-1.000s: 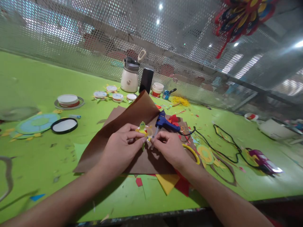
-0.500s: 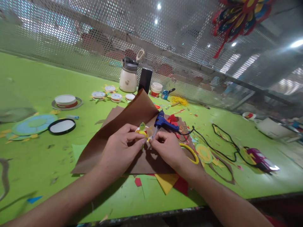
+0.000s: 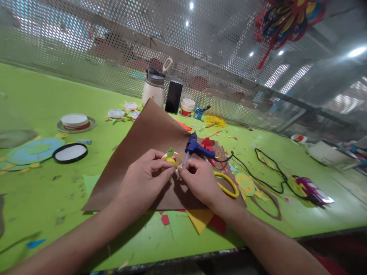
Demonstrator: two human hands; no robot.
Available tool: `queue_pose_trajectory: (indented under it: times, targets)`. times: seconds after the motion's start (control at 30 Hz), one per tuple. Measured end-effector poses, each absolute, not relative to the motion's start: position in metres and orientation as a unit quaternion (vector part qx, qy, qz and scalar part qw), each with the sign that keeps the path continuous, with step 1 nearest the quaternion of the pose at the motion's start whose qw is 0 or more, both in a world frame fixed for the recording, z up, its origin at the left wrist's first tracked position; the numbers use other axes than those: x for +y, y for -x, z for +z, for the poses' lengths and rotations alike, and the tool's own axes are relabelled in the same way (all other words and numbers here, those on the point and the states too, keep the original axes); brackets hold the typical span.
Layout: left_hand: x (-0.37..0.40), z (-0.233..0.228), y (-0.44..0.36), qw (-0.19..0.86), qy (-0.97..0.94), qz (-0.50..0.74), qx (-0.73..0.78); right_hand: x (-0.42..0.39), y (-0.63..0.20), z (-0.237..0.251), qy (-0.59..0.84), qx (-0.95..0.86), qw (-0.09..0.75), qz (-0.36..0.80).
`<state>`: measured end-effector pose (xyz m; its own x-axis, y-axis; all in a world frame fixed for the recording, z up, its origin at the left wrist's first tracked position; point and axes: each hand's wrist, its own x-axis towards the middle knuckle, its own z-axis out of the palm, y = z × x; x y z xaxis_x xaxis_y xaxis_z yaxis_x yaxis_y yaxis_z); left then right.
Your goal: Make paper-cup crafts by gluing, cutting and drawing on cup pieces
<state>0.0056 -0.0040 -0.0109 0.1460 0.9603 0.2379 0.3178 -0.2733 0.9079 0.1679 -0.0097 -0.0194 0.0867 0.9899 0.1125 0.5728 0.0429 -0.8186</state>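
Observation:
My left hand (image 3: 145,175) is closed on a small paper turtle (image 3: 170,154), which has a green head with eyes and a yellow and white body. My right hand (image 3: 197,177) pinches at the turtle's right side; whatever lies between its fingertips is too small to make out. Both hands are over a brown paper sheet (image 3: 134,141), whose far part curls upward. Just beyond my right hand lies a blue glue gun (image 3: 197,148), its nozzle near the fingers. Yellow-handled scissors (image 3: 228,185) rest beside my right wrist, their blades mostly hidden.
A dark cord (image 3: 258,173) runs right to a purple device (image 3: 311,189). Behind the sheet stand a white jug (image 3: 151,91), a phone (image 3: 174,97) and a paint tub (image 3: 187,107). Left are a large paper turtle (image 3: 34,151) and a black-rimmed disc (image 3: 70,153). Paper scraps surround the sheet.
The curled far edge of the brown sheet has risen and shifted left, covering some of the small paper pieces behind it. Both hands keep nearly the same pose around the turtle.

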Motion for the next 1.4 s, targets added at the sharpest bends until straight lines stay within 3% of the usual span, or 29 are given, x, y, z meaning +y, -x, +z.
queue_pose_trajectory:
  times: [0.33,0.7,1.4]
  targets:
    - [-0.0038,-0.0116,-0.0065,0.351,-0.677,0.426,0.487,-0.0104,-0.1672,-0.0245,0.616,-0.647,0.39,0.222]
    - [-0.0042,-0.0126,-0.0064,0.309,-0.711,0.397,0.492,-0.0089,-0.1669,-0.0224,0.643,-0.613,0.365,0.278]
    - [-0.0061,-0.01,-0.0052,0.327,-0.709,0.415,0.468,-0.0063,-0.1688,-0.0183,0.642,-0.608,0.363,0.294]
